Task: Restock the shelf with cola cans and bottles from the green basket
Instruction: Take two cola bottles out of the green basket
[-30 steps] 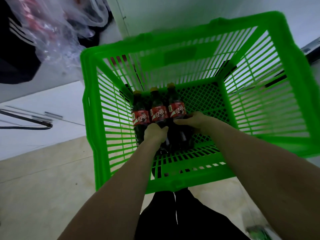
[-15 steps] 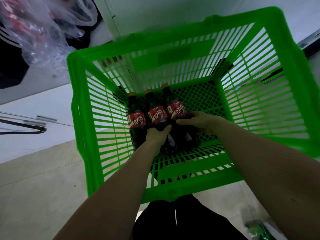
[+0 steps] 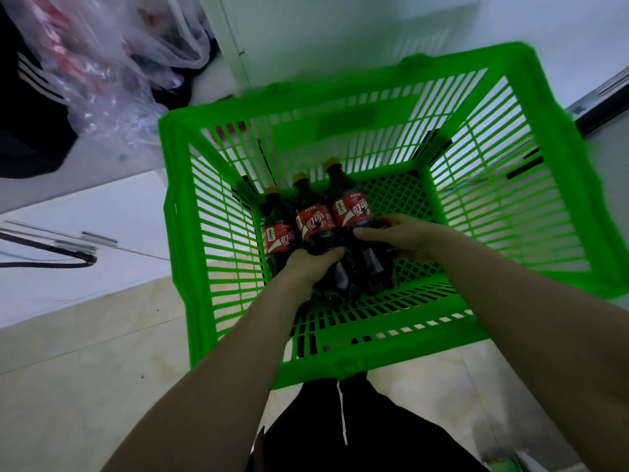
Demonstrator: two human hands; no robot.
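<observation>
Basket [image 3: 340, 366] far rim is motion-blurred. Lower halves of the three bottles [image 3: 315, 223] are hidden behind both hands; can't tell whether the left hand [image 3: 308, 267] grips one btl or two. Right hand [image 3: 405, 235] fingertips are tucked behind the rightmost btl. Green object [image 3: 502, 463] bottom right is cut off by the edge, unidentifiable. Contents of plastic bag [image 3: 102, 73] are blurred, unreadable.

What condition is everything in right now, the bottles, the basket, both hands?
Green basket: upright, open on top, holds three bottles.
Left bottle: capped, full of dark cola, lying in the basket.
Middle bottle: capped, full, gripped low by the left hand.
Right bottle: capped, full, held by the right hand.
Plastic bag: crumpled, beside the basket.
</observation>
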